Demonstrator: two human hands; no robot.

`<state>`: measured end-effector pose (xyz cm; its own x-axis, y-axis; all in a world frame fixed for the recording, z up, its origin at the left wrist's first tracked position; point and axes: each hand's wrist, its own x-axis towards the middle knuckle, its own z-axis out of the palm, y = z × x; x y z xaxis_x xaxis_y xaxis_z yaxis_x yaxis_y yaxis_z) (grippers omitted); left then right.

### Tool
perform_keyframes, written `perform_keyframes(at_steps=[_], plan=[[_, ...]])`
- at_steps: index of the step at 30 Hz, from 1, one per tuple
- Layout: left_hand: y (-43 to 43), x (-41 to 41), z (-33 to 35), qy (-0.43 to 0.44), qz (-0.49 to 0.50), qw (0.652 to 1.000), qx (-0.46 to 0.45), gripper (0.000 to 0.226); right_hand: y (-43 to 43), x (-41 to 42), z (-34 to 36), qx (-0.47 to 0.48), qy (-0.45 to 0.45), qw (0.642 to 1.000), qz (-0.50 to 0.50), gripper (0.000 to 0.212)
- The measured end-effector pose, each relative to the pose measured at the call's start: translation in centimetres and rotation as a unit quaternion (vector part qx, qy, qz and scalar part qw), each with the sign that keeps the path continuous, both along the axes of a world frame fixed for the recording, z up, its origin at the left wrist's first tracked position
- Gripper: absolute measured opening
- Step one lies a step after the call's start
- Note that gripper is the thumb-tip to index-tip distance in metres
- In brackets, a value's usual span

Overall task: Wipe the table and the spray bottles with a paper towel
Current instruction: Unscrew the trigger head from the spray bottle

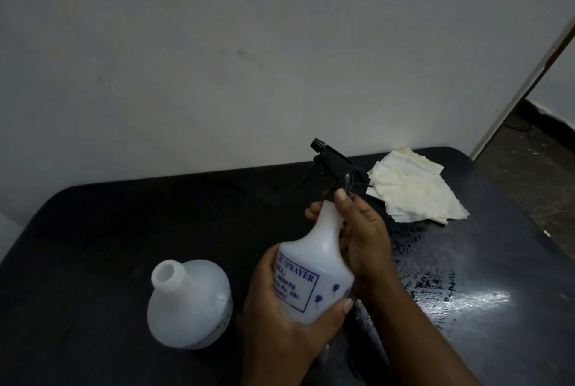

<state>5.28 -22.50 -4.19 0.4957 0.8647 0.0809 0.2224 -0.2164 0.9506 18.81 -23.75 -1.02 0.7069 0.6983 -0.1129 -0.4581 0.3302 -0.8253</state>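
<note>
We see the left hand (280, 317) wrapped around a white translucent plastic spray bottle (314, 264), black trigger head pointing to eleven o'clock. The right hand (361, 239) clasps its neck. Its blue label is partly covered. A crumpled stained paper towel (417, 189) lies at one o'clock on the wet black table (124, 230); a capless white bottle (189, 304) stands at nine.

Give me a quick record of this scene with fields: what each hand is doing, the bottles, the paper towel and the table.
left hand: wrapped around the lower body of the held spray bottle
right hand: gripping the same bottle at its neck
held spray bottle: white, blue printed label, tilted, black trigger head fitted
second bottle: white, upright on the table, no sprayer, mouth open
paper towel: crumpled, stained, lying on the table at far right, in neither hand
table: dark, wet streaks on right side
</note>
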Motion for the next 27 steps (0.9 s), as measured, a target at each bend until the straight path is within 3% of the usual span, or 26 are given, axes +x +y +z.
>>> perform_keyframes(at_steps=[8,15,23,27], plan=[[0.6,-0.6,-0.2,-0.018,-0.020,0.999,-0.018,0.115,0.2,-0.4,-0.4,0.006,0.011,1.000,0.007,0.022],[0.4,0.0,-0.5,-0.050,0.007,0.998,-0.024,0.102,0.4,-0.3,-1.4,0.020,0.061,0.998,0.009,0.028],[0.7,-0.4,-0.3,-0.039,-0.009,0.999,-0.026,0.114,0.3,0.1,-2.0,0.048,0.072,0.996,0.033,0.031],[0.9,-0.4,-0.1,-0.067,-0.015,0.995,-0.067,0.101,0.0,0.3,-1.8,0.074,0.089,0.991,0.068,0.037]])
